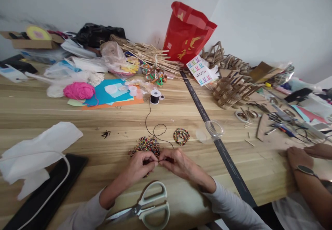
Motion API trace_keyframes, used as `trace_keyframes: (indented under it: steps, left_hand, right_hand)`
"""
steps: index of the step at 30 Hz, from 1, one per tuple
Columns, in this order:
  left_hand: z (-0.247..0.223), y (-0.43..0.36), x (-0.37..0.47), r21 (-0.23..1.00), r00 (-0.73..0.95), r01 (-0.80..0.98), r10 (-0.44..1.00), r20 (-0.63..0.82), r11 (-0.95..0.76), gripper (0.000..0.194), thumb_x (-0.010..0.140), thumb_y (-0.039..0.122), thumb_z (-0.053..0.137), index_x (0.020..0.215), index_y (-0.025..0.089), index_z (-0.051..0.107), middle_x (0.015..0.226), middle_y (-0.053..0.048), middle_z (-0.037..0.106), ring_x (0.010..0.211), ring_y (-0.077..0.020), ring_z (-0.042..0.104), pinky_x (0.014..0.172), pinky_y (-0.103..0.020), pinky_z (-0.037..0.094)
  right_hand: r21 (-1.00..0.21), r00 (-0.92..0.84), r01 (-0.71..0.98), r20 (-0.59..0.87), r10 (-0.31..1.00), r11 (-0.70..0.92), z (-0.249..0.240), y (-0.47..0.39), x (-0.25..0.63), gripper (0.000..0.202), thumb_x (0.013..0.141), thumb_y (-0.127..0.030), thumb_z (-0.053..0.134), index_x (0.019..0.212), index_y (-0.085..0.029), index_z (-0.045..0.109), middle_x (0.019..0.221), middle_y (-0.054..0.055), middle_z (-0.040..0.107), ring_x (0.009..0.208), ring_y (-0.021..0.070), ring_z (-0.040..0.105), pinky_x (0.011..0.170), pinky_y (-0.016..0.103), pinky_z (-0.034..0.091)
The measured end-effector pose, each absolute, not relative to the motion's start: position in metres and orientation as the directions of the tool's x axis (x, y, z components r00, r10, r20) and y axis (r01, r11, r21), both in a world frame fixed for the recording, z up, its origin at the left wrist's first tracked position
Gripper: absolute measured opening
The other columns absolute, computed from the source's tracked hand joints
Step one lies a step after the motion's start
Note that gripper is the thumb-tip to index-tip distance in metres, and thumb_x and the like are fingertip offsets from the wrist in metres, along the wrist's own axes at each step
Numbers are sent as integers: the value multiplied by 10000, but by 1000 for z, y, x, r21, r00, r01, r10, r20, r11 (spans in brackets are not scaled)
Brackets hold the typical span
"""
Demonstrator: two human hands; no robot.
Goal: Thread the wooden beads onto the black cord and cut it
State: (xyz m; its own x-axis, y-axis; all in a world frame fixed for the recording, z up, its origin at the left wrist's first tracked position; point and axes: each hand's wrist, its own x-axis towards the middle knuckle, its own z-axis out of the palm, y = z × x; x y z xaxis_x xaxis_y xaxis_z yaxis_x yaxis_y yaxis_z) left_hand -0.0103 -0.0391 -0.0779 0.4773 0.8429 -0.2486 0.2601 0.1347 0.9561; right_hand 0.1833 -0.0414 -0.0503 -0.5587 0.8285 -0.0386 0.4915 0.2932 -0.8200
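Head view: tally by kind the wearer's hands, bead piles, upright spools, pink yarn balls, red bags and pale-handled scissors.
Left hand and right hand: 2
Bead pile: 1
Upright spool: 1
Pink yarn ball: 1
Red bag: 1
Pale-handled scissors: 1
Total: 7

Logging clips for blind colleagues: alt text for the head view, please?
Left hand and right hand hold fingertips close together by a heap of beads on a wooden table. Scissors lie nearer; a cord spool and red bag stand beyond.

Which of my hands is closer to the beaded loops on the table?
Your right. The right hand is just on your side of the beaded loops, not touching; the left hand is farther left, past the right fingertips.
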Motion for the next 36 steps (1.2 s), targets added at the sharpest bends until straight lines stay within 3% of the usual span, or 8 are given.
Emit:
trace_keyframes:
  steps: [5,9,12,16,22,29,36]
  left_hand:
    - [-73,-39,-14,933,502,356,830,-241,56,178,754,226,550,804,131,691,565,8,596,506,-115,497,502,-201,388]
    - [-70,-38,-22,871,520,484,828,-211,-82,246,797,197,519,947,157,709,807,-54,728,704,-176,626,662,-251,465]
    - [-70,-38,-27,834,542,526,821,-181,-164,263,839,207,492,981,169,710,958,-83,745,863,-217,657,791,-297,471]
    - [-66,-35,-31,808,550,549,821,-156,-215,283,858,197,456,969,184,716,977,-78,748,901,-224,660,849,-315,464]
    - [-52,-25,-40,793,514,580,839,-178,-187,245,827,248,503,923,176,716,943,-76,751,856,-231,662,787,-307,471]
    - [-45,-24,-53,646,511,733,799,-316,-213,141,772,253,554,679,180,631,640,-17,643,603,-182,552,573,-265,350]
    - [-49,-28,-46,552,599,726,772,-213,-411,161,777,174,530,616,186,542,638,-27,594,596,-174,510,583,-275,353]
  right_hand:
    - [-816,-573,515,-99,813,264,-51,-39,186,71,810,-91,590,818,-143,637,651,-35,564,559,81,470,538,182,345]
    - [-781,-611,547,-124,782,303,-58,-35,189,110,770,-46,588,782,-143,637,655,-34,561,569,81,463,543,183,333]
    - [-730,-643,583,-146,752,357,-61,-33,190,119,760,-36,606,758,-146,652,654,-33,567,572,79,458,539,184,314]
    - [-651,-642,646,-179,746,400,-60,-33,189,111,785,-69,605,782,-155,675,709,-17,615,608,91,495,554,193,302]
    - [-593,-641,667,-148,753,451,-58,-34,189,99,809,-82,598,784,-151,664,716,-4,624,603,97,499,553,212,284]
    - [-647,-684,602,-117,720,467,-68,-30,195,83,808,-86,618,801,-164,648,789,1,652,683,110,544,611,205,342]
    - [-712,-694,526,-44,719,465,-71,-30,193,121,815,-53,573,789,-158,628,743,-8,598,659,105,494,616,208,351]
